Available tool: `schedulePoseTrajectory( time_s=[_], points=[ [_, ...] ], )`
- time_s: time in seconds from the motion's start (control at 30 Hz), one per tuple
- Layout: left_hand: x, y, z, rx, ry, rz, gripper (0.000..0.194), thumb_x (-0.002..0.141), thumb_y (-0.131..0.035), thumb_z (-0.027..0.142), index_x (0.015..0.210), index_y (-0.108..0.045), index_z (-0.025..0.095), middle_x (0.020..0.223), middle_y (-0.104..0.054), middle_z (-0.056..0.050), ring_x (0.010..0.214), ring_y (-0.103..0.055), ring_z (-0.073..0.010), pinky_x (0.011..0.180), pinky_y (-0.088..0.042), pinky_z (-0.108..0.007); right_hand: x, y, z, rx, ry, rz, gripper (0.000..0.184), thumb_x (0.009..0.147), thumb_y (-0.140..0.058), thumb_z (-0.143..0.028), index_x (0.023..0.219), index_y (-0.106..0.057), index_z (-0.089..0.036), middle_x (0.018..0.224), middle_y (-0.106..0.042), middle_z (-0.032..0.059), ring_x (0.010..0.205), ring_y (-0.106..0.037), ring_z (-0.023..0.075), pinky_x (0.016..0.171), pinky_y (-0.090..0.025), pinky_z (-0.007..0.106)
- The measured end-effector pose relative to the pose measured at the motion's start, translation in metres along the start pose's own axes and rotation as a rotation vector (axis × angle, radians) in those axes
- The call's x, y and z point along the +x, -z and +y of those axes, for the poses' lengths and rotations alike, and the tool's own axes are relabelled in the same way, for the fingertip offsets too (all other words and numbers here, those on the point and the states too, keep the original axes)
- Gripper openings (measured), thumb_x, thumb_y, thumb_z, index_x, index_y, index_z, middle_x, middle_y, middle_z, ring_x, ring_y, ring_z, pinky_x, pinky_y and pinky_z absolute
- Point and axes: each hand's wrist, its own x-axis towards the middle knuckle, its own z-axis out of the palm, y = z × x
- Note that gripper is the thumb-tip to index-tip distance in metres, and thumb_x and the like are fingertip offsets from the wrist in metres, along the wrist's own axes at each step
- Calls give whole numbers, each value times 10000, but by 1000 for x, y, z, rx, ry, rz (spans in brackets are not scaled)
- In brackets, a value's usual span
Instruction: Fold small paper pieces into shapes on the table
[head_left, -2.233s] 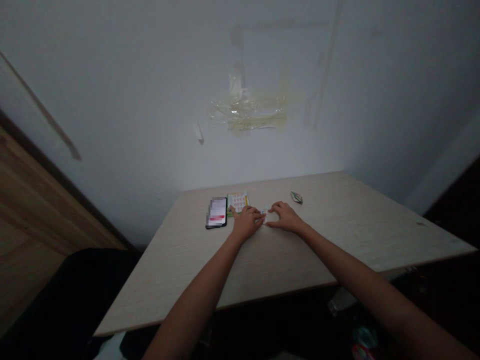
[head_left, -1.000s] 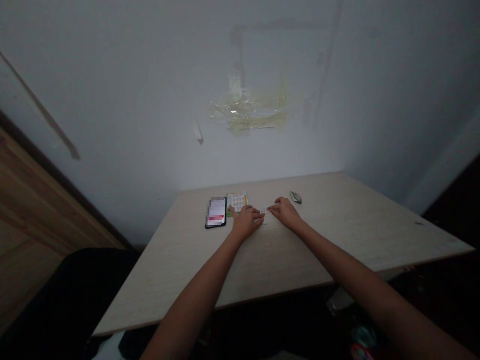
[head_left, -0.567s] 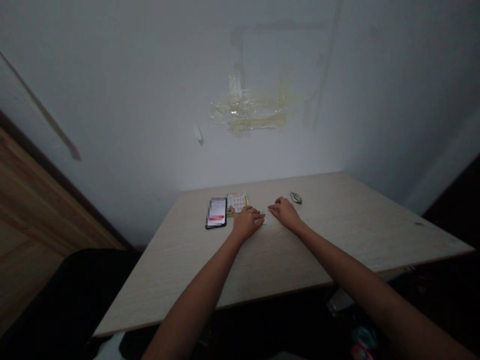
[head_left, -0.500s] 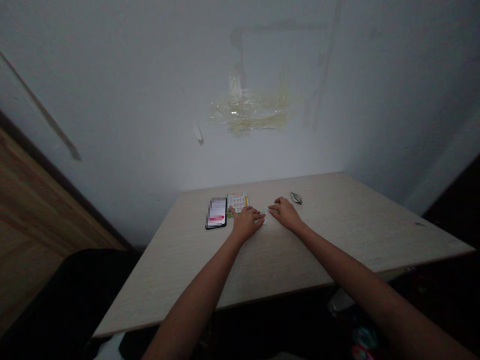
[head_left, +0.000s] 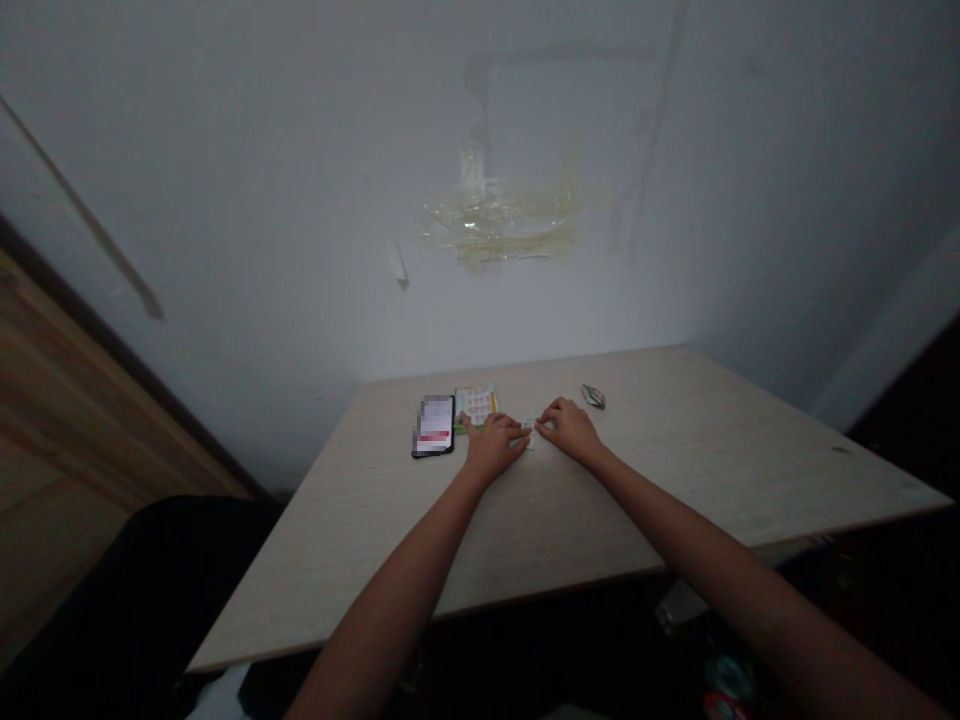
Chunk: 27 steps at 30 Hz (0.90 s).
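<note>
A small, pale printed piece of paper [head_left: 531, 437] lies on the table between my two hands. My left hand [head_left: 493, 447] rests flat, its fingers stretched over the left side of that paper and its thumb apart, touching the lower edge of a colourful printed sheet or booklet [head_left: 478, 400]. From the right, my right hand [head_left: 571, 427] has its thumb and bent fingers pinched at the paper's upper right edge. The fingertips partly cover the paper, and its print is too small to read.
Left of the booklet lies a phone [head_left: 433, 425] with a lit screen. A small crumpled green and white wrapper [head_left: 592, 396] sits beyond my right hand. The pale wooden table [head_left: 375, 540] meets a wall [head_left: 300, 200] bearing old clear tape [head_left: 510, 230].
My right hand has shifted slightly and its fingertips have closed in at the paper's edge. My left hand stays in place.
</note>
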Motion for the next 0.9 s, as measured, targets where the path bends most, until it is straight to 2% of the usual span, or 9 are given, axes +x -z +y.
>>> schedulePoseTrajectory(
  time_s=[0.23,0.33,0.5,0.9],
  points=[
    [-1,1,1,9,3,-16,248,933,-581,439,1134,-724,413,1208,-702,-2,1239,-507,-268,1156,-11,-711,0,-1,3,18,-14,-31,258,840,-691,-425,1000,-752,-232,1100,-631,81,1069,-565,236,921,-428,340],
    [-1,1,0,17,-5,-14,251,934,-577,450,1138,-720,417,1207,-701,3,1230,-513,-275,1134,-14,-743,-1,-1,4,30,0,-50,311,825,-704,-449,1044,-740,-231,1127,-623,84,1081,-558,240,935,-425,350],
    [-1,0,-1,39,-1,-1,247,929,-582,449,1135,-718,437,1199,-702,9,1229,-517,-281,1142,-60,-733,-4,-3,5,53,33,-52,385,801,-721,-468,1097,-720,-221,1159,-613,94,1105,-551,249,965,-421,366],
    [-2,2,-1,33,1,-20,248,936,-575,445,1143,-711,433,1193,-697,7,1228,-510,-281,1109,2,-774,-7,-11,17,95,145,-56,594,715,-773,-544,1177,-676,-184,1214,-580,127,1137,-537,265,1000,-420,399]
  ],
)
